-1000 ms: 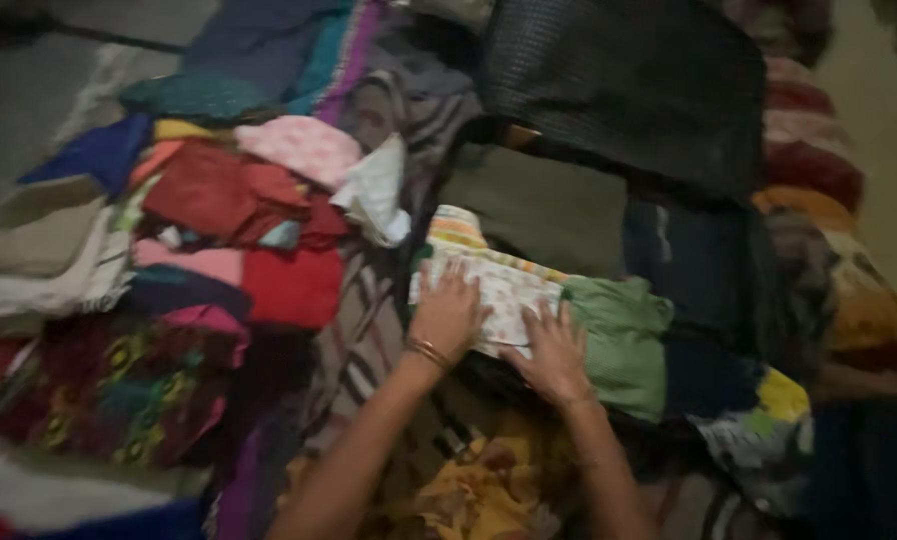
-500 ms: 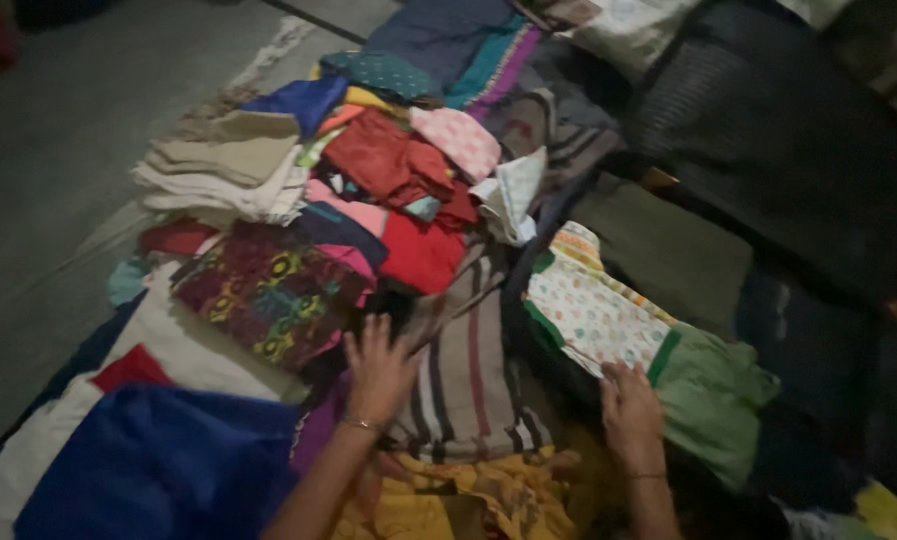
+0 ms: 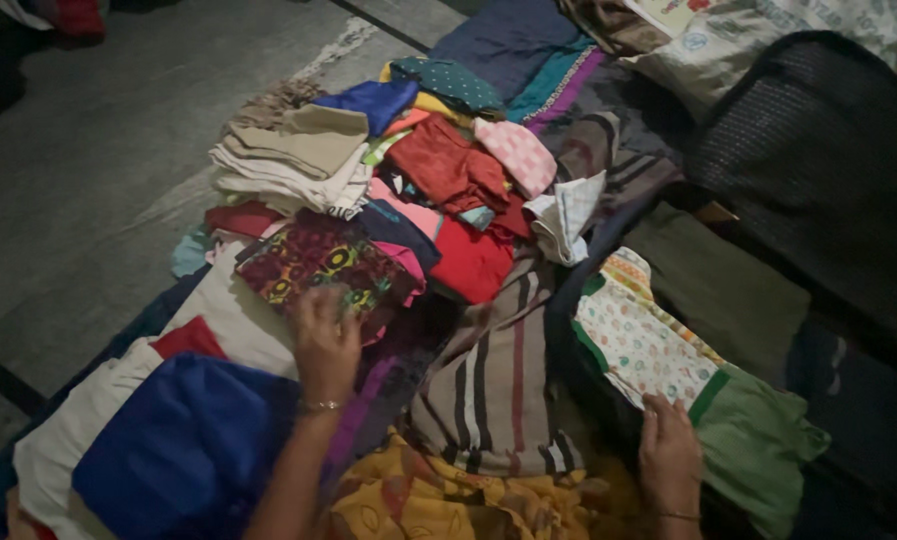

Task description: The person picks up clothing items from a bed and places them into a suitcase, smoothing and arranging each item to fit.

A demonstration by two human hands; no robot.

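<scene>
The left hand (image 3: 325,340) lies in the lower middle of the frame, fingers spread and flat on the near edge of a folded patterned cloth (image 3: 313,262); it grips nothing, only presses on the cloth, which looks like a way to keep the fold flat on its heap. That cloth is dark red with yellow and green shapes, folded into a rough square, and rests on white cloth (image 3: 230,318) just left of centre; a bangle sits on the wrist below it. The right hand (image 3: 671,458) is at the lower right, fingers together and laid on the near corner of a folded white spotted cloth (image 3: 640,345) with a green border; whether the fingers pinch the edge or merely rest there I cannot tell. The spotted cloth lies on a green garment (image 3: 758,440), likely stacked so the folded pieces stay apart from the loose ones. Between the hands runs a striped cloth (image 3: 493,385), brown and grey, with crumpled yellow cloth (image 3: 438,500) below it; a blue cloth (image 3: 183,445) fills the lower left; a beige stack (image 3: 293,155) and red clothes (image 3: 458,215) sit in the upper middle.
</scene>
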